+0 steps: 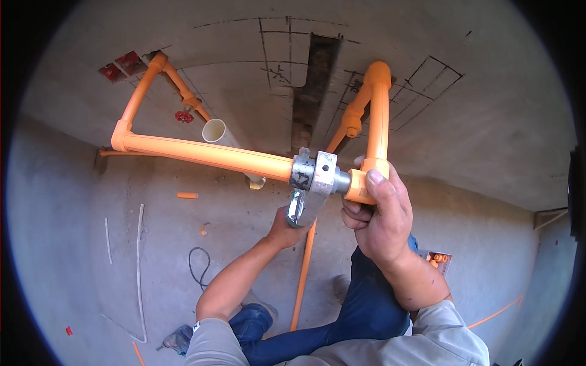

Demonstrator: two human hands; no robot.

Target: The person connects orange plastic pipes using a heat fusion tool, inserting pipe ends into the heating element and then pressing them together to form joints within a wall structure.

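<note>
Item: pipe-joining step in hand, judged as heating or seating a joint: a grey metal fusion tool head [314, 174] sits between a long orange pipe [207, 154] and an orange elbow fitting [364, 183], all held in the air before a bare concrete wall [488, 122]. Right hand [378, 219], fingers wrapped tight around the elbow; left hand [287, 229], fingers closed on the tool's handle from below. Next move likely calls for a straight, steady push along the pipe's axis, no twisting.

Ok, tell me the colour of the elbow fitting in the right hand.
Orange plastic elbow fitting, shown best in the head view.
</note>
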